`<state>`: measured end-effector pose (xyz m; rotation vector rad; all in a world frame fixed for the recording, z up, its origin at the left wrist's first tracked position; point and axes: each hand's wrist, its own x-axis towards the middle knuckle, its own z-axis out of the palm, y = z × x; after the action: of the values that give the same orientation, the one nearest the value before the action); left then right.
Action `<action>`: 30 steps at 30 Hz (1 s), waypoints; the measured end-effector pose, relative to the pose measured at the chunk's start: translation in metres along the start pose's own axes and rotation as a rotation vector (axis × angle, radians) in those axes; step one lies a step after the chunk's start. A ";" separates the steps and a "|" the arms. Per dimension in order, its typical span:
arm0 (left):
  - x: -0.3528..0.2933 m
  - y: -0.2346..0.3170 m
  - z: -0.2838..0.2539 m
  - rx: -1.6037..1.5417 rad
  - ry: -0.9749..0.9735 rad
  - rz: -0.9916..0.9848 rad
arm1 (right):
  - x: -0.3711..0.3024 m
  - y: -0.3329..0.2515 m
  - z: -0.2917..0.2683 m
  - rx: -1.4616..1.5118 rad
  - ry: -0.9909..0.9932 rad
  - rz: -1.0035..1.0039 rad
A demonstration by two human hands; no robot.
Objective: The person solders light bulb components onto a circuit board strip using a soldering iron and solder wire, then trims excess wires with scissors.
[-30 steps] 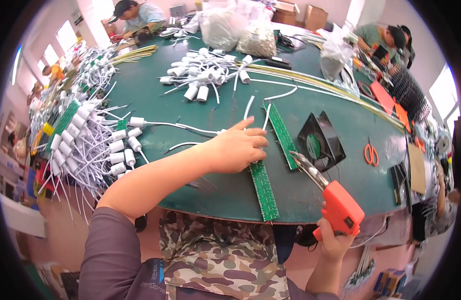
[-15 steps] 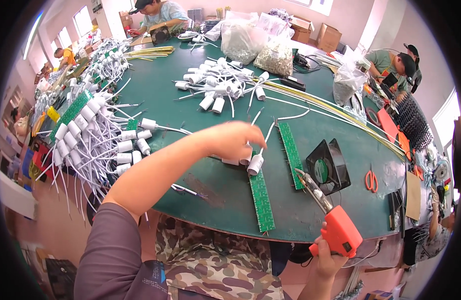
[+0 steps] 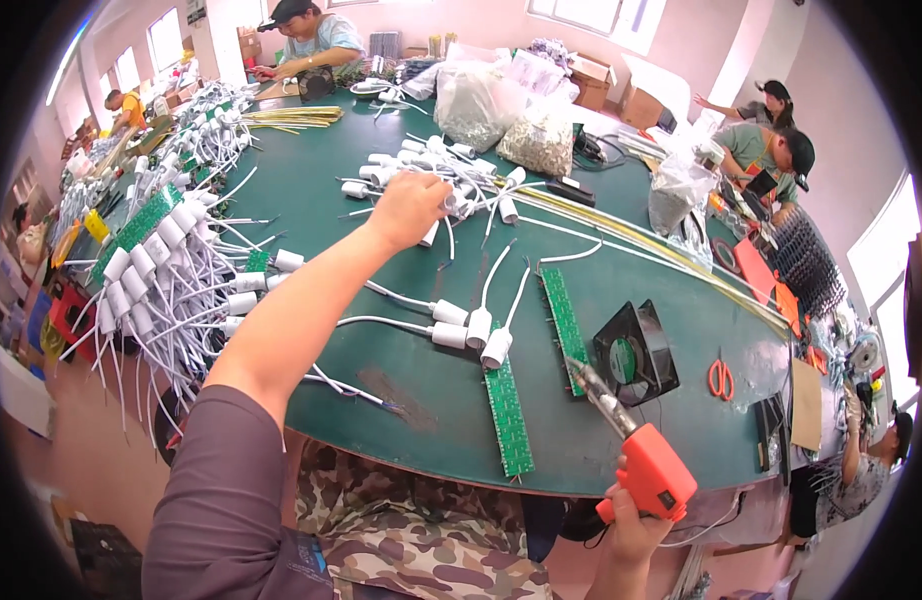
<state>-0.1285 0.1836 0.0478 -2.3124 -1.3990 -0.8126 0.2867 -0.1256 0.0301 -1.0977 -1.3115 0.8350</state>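
Note:
My left hand (image 3: 411, 210) reaches across to the near side of a pile of white cylindrical parts with wire tails (image 3: 461, 170). Its fingers are curled in among them, and what they pinch is hidden. In my right hand (image 3: 633, 525) is a red soldering gun (image 3: 656, 470), its tip by the lower end of a narrow green circuit board (image 3: 563, 315). Another green circuit board (image 3: 509, 425) lies nearer to me. Several white cylinders (image 3: 496, 348) with wires sit at this board's top end.
A black-framed fan (image 3: 636, 350) stands right of the boards, with orange-handled scissors (image 3: 720, 380) beyond it. Finished-looking boards with white cylinders (image 3: 141, 270) are heaped at the left. Plastic bags (image 3: 478, 110) and long yellow tubes (image 3: 631, 232) lie farther back. Other people work around the table.
My left hand has moved from above the near board, away and to the left, to the pile of white cylinders. The soldering gun stays in my right hand; the view has shifted slightly.

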 end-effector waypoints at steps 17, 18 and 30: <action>-0.042 0.211 -0.131 -0.939 -0.516 -0.096 | 0.038 -0.019 0.055 0.155 -0.148 -0.093; -0.048 0.213 -0.127 -1.043 -0.587 -0.164 | 0.042 -0.024 0.059 0.068 -0.187 -0.079; -0.057 0.234 -0.120 -1.095 -0.553 -0.039 | 0.046 -0.010 0.068 -0.163 -0.064 -0.577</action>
<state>0.0209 -0.0306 0.1119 -3.5590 -1.3670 -1.2204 0.2238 -0.0758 0.0487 -0.7520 -1.6597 0.3384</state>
